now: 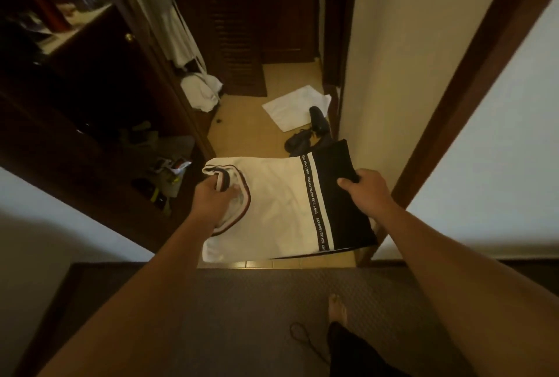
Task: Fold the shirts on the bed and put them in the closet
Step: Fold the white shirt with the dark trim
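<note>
Both hands carry the folded shirt (278, 210) flat above the floor, kept level so the folds hold: left hand (213, 198) pinches the collar, right hand (364, 192) grips the black end. Closet (90, 98) stands open far left.

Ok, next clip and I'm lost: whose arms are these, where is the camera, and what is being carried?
There is no machine here. A person wears one wide-angle camera on the head, so you look down along their own bare arms. The left hand grips the collar end of a folded white and black shirt; the right hand pinches its black end. The shirt is held flat in the air, over a tiled floor. To the left stands an open dark wooden closet. On the floor ahead lie a white cloth and dark shoes. A brown mat and one bare foot show below.
</note>
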